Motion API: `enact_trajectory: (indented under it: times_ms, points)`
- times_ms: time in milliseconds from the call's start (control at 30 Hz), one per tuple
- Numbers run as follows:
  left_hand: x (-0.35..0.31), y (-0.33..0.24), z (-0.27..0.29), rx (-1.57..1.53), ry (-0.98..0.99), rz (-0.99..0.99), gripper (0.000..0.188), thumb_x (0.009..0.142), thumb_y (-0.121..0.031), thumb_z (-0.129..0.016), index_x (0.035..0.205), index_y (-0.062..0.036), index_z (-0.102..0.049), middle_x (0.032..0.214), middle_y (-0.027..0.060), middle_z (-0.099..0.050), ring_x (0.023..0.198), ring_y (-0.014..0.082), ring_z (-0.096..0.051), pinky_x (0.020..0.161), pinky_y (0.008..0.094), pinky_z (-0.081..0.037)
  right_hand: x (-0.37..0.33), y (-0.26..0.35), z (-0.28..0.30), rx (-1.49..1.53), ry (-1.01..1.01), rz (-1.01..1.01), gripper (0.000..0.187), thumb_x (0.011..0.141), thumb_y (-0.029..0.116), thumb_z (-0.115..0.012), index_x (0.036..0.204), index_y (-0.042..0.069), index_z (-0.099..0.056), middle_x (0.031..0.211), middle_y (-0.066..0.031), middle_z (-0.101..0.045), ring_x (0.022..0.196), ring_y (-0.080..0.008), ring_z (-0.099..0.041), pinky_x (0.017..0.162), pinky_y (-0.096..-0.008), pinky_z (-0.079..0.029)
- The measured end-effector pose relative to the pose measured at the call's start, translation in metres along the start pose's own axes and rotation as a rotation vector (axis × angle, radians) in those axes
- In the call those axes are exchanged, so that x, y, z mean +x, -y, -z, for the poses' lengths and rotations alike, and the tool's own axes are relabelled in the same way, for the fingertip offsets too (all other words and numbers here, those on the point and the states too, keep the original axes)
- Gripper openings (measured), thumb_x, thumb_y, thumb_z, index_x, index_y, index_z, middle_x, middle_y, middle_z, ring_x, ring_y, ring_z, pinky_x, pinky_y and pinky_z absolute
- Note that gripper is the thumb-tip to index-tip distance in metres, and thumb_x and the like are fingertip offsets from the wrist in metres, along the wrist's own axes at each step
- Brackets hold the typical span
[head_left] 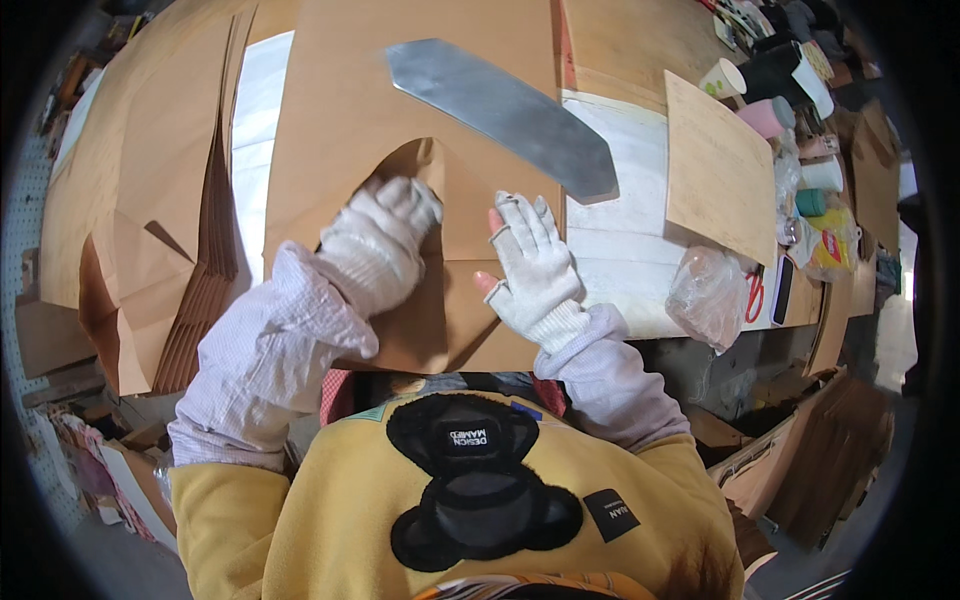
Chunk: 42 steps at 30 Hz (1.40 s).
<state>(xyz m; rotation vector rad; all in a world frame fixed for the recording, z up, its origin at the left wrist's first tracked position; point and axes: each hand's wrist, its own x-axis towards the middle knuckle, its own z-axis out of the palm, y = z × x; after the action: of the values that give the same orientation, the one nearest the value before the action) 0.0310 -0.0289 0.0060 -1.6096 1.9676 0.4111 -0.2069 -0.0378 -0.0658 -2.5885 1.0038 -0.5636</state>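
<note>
A large brown paper bag [480, 215] lies flat before me, its near end partly opened into a fold with a raised flap. My left hand [385, 225], in a white knit glove, is closed at that flap, its fingers bent against the paper and their tips hidden. On the right side of the same bag, my right hand [530, 255] lies with fingers stretched out, palm down; its glove leaves the thumb tip and a fingertip bare. Beyond it, a long grey metal plate [505, 120] with pointed ends lies slantwise across the bag and past its right edge.
At the left stands a layered stack of folded brown bags [165, 230]. To the right are a wooden board [718, 165], a clear plastic bag [708, 295], red-handled scissors [754, 296], a phone [783, 290] and a pink cup [768, 117]. Cardboard [810, 460] stands below the table's right side.
</note>
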Motion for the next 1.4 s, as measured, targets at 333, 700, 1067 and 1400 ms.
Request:
enact_trajectory:
  times_ms: [333, 700, 1067, 1400]
  points:
    - [0.047, -0.002, 0.003, -0.039, -0.397, 0.127, 0.071, 0.092, -0.033, -0.067, 0.153, -0.0055, -0.044, 0.155, 0.0098, -0.049, 0.134, 0.0290, -0.053, 0.106, 0.0435, -0.047, 0.007, 0.011, -0.002, -0.142, 0.069, -0.059, 0.084, 0.079, 0.029, -0.081, 0.147, -0.007, -0.048, 0.156, -0.0269, -0.046, 0.146, -0.0463, -0.042, 0.127, -0.0583, -0.026]
    - [-0.065, 0.131, -0.085, -1.552, -0.783, -0.055, 0.075, 0.110, -0.060, -0.043, 0.145, 0.0039, -0.059, 0.145, 0.0152, -0.064, 0.140, 0.0267, -0.054, 0.123, 0.0405, -0.033, 0.052, 0.026, -0.010, -0.199, 0.094, -0.016, 0.080, 0.082, 0.048, -0.078, 0.136, -0.007, -0.058, 0.152, -0.0249, -0.047, 0.145, -0.0425, -0.042, 0.127, -0.0583, -0.026]
    - [-0.073, 0.127, -0.154, -1.865, -0.764, -0.050, 0.098, 0.105, -0.076, -0.027, 0.151, 0.0066, -0.051, 0.155, 0.0194, -0.054, 0.146, 0.0272, -0.047, 0.124, 0.0333, -0.028, 0.081, 0.067, -0.021, 0.227, 0.280, 0.499, 0.049, 0.069, 0.016, -0.076, 0.114, -0.002, -0.069, 0.139, -0.0207, -0.061, 0.134, -0.0417, -0.054, 0.120, -0.0583, -0.038]
    - [-0.055, 0.102, -0.154, -2.278, -1.161, -0.196, 0.088, 0.107, -0.068, -0.035, 0.150, 0.0085, -0.048, 0.152, 0.0219, -0.055, 0.146, 0.0372, -0.046, 0.127, 0.0562, -0.029, 0.139, 0.121, -0.060, 0.018, 0.362, 0.711, 0.033, 0.079, 0.022, -0.069, 0.105, 0.003, -0.074, 0.120, -0.0195, -0.071, 0.114, -0.0404, -0.065, 0.107, -0.0492, -0.051]
